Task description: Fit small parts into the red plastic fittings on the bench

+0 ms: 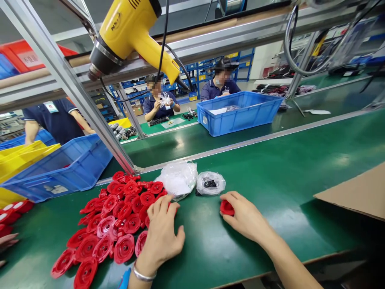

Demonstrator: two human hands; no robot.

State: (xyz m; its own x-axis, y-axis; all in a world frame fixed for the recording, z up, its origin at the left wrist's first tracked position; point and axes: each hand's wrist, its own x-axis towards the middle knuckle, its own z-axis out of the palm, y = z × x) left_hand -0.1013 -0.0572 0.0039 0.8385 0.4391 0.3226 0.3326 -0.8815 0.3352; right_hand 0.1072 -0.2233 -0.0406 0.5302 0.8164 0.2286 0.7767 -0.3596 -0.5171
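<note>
My right hand (245, 218) is closed around a red round plastic part (227, 208) on the green bench, its thumb and fingers on either side of it. My left hand (162, 230) reaches over the right edge of a pile of red round plastic parts (124, 222). Its fingers bend down over the pile with the thumb held apart; red shows just past the fingertips, and I cannot make out a firm hold. Beyond my hands lie a clear plastic bag with white contents (177, 178) and a smaller clear bag with small black pieces (210, 183).
A yellow heat gun (132, 38) hangs overhead from the metal frame (69, 84). Blue bins stand at left (69, 166) and across the bench (240, 116). Cardboard (357, 190) juts in at right. Another person's fingers (7, 243) show at the left edge; other people work beyond.
</note>
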